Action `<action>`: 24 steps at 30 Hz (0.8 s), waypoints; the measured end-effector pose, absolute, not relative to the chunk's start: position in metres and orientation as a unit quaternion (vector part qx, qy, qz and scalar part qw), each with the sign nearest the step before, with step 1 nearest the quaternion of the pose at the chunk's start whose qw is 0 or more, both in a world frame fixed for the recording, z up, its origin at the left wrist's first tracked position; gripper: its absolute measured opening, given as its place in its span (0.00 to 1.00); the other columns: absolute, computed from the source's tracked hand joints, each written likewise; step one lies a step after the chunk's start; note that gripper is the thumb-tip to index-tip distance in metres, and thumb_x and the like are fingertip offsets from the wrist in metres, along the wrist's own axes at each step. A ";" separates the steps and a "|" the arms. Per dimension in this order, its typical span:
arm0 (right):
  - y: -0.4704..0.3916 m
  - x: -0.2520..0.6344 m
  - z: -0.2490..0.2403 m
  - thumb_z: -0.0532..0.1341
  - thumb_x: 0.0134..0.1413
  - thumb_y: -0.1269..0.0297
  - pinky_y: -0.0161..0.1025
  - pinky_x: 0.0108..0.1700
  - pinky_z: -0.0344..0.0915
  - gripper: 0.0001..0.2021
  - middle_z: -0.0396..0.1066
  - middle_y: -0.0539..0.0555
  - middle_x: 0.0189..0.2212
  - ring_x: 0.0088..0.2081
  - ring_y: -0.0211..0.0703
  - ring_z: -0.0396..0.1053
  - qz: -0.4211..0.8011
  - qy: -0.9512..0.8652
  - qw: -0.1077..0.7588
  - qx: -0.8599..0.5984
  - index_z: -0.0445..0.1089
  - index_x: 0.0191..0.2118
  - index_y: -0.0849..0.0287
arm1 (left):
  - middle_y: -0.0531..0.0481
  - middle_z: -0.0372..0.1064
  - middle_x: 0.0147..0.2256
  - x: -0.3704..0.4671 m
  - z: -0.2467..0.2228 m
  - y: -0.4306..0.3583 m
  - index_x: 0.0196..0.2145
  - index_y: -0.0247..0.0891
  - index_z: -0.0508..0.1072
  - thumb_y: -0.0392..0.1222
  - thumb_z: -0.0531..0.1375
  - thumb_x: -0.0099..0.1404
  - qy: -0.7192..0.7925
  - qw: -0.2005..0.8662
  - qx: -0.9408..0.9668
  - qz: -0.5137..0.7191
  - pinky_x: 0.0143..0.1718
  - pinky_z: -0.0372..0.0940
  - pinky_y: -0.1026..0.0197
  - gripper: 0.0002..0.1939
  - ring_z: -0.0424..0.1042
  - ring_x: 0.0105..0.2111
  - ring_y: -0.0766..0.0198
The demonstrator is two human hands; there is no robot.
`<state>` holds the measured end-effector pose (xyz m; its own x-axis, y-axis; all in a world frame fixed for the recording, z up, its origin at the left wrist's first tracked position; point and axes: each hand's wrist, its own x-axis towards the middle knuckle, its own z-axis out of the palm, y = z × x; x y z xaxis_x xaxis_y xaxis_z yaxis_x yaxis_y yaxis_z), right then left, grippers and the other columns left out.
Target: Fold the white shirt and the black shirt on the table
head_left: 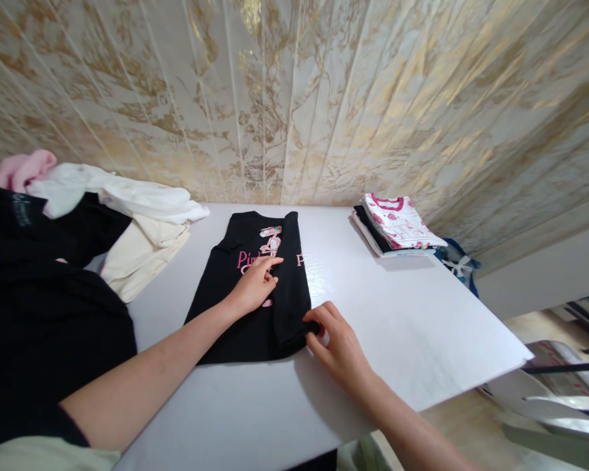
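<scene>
A black T-shirt with a pink cartoon print and lettering lies on the white table, its right side folded inward over the front. My left hand rests on the middle of the shirt over the print, fingers stretched toward the folded strip and holding nothing. At the near right corner, my right hand pinches the shirt's black hem between thumb and fingers, lifting it slightly. Part of the lettering is hidden beneath my left hand and the fold.
Loose black clothing, white garments, a cream garment and a pink one lie heaped at left. A folded stack topped by a white-and-pink shirt sits at back right. Behind stands a gold-patterned wall.
</scene>
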<state>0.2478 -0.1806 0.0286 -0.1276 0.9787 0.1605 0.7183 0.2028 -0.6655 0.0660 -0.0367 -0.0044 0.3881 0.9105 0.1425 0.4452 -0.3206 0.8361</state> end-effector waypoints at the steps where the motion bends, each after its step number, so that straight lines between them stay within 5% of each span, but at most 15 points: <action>1: -0.181 0.246 0.027 0.54 0.51 0.74 0.36 0.37 0.63 0.13 0.64 0.51 0.36 0.32 0.38 0.65 0.216 -0.713 0.296 -0.597 0.66 0.42 0.55 | 0.45 0.61 0.53 0.066 -0.004 -0.037 0.51 0.40 0.70 0.32 0.54 0.58 0.454 0.366 0.747 0.318 0.36 0.70 0.62 0.22 0.68 0.26 0.73; 7: -0.186 0.243 0.010 0.52 0.46 0.76 0.39 0.41 0.62 0.18 0.66 0.53 0.38 0.40 0.44 0.66 0.187 -0.692 0.304 -0.627 0.64 0.45 0.57 | 0.45 0.62 0.51 0.066 -0.007 -0.035 0.51 0.39 0.70 0.32 0.54 0.58 0.453 0.360 0.745 0.331 0.36 0.70 0.61 0.23 0.67 0.27 0.73; 17: -0.209 0.246 0.013 0.53 0.52 0.78 0.39 0.42 0.60 0.12 0.64 0.50 0.29 0.33 0.40 0.64 0.175 -0.755 0.268 -0.572 0.68 0.37 0.55 | 0.45 0.62 0.51 0.066 -0.006 -0.037 0.50 0.38 0.70 0.32 0.53 0.58 0.450 0.351 0.752 0.328 0.36 0.70 0.61 0.22 0.67 0.27 0.72; 24: -0.208 0.247 0.009 0.55 0.49 0.76 0.41 0.44 0.59 0.17 0.65 0.49 0.31 0.35 0.42 0.64 0.148 -0.714 0.277 -0.626 0.65 0.47 0.57 | 0.44 0.61 0.51 0.065 -0.009 -0.037 0.52 0.38 0.69 0.36 0.56 0.59 0.446 0.346 0.757 0.329 0.35 0.71 0.60 0.22 0.67 0.27 0.71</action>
<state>0.2465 -0.2079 0.0087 -0.0635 0.9755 0.2108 0.8111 0.1736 -0.5586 0.0654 -0.0368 -0.0091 0.3866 0.9025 0.1898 0.4479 -0.3636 0.8168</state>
